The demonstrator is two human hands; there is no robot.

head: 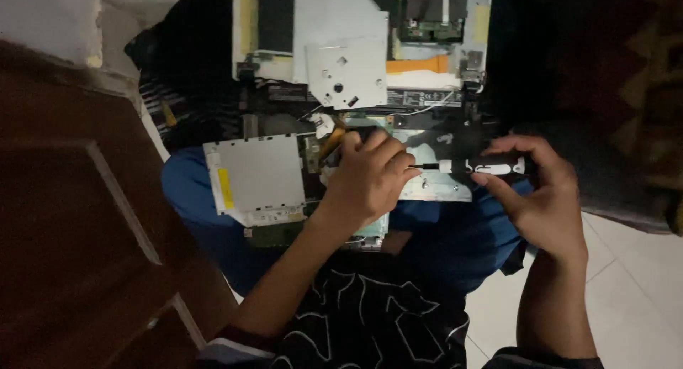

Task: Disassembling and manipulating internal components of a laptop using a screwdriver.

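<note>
Head view looks straight down at an opened laptop chassis [427,191] resting on the person's lap, over blue cloth [455,241]. The left hand [366,180] sits curled on the middle of the chassis, its fingers bunched around the tip end of a screwdriver [469,167]; whether they also pinch a screw is hidden under the knuckles. The right hand [541,198] grasps the screwdriver's black and white handle between thumb and fingers, holding the tool nearly level, its metal shaft pointing left into the left hand. Judging from this, the step in hand looks like seating the bit, or fitting something onto it, before a screw is worked; the next move would call for tipping the tool upright over a screw hole and keeping it square while the left hand steadies the tip. A silver drive [256,178] lies at the chassis's left edge, just beside the left wrist, and a second, larger silver drive [341,49] rests on the laptop's far half [427,77]. A brown wooden door [78,219] crowds the left side, so the elbow there has little room, while pale floor tiles [626,283] on the right leave the right arm free to swing.
</note>
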